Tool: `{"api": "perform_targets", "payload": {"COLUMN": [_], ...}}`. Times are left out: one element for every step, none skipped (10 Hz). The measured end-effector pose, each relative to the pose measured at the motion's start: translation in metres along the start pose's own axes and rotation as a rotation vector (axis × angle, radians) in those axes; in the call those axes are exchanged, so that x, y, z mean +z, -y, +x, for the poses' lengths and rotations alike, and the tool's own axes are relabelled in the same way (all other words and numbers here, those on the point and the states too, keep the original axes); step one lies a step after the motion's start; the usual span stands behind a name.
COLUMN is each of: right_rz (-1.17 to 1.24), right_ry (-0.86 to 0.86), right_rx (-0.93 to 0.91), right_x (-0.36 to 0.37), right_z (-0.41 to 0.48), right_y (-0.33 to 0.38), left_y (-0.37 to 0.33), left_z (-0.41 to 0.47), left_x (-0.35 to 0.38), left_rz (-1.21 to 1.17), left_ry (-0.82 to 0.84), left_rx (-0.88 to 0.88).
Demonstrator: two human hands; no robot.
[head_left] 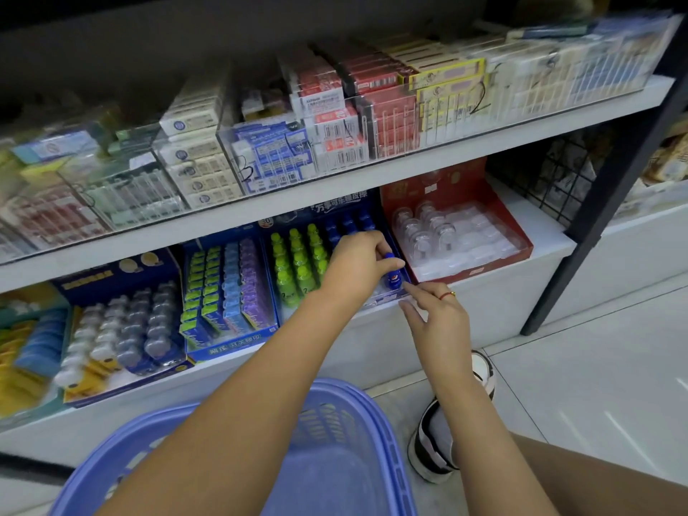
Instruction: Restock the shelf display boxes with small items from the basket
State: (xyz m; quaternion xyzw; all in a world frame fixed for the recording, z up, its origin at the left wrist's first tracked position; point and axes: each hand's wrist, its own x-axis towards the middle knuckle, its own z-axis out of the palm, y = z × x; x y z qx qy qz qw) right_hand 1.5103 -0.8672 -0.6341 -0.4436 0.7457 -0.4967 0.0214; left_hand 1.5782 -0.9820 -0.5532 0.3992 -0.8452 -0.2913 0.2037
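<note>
Basket (pixel 376 411), blue plastic, is sitting closest, at the knees; contents not readable. Lower shelf (pixel 465 310) is carrying a row of display boxes, and the blue display box (pixel 337 210) with green bottles (pixel 298 255) on its left side is getting the refill. Left hand (pixel 355 264) is pinching a small blue bottle (pixel 393 274) by its cap and holding it upright over the box's front right corner, beside the red box (pixel 409 191). Right hand (pixel 437 316) is gripping nothing, straight fingers touching the box's front edge, likely steadying it. Judgement: bottle is going into a front slot of the blue column; doing it well means keeping it vertical, label forward, pressing straight down and bracing the box.
</note>
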Motion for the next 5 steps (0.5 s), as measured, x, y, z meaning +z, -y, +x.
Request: {"api": "perform_targets", "payload": {"right_rz": [-0.031,-0.038,-0.037,-0.078,-0.099], "right_ry": [0.007,0.007,0.026,0.105,0.171], "right_rx": [0.010,0.027,0.060,0.097,0.158], "right_x": [0.001,0.003,0.003,-0.001,-0.013], "right_z": [0.000,-0.001,0.000,0.004,0.005], "right_y": [-0.001,0.000,0.004,0.008,0.016], "left_y": [-0.002,-0.002,-0.006,-0.008,-0.003], "left_z": [0.002,0.003,0.005,0.001,-0.013], "left_x": [0.000,0.000,0.001,0.000,-0.003], "left_rz": [0.070,0.111,0.178,0.172,0.058], "left_ry": [0.030,0.052,0.094,0.097,0.018], "left_rx": [-0.018,-0.048,-0.069,-0.078,-0.050]}}
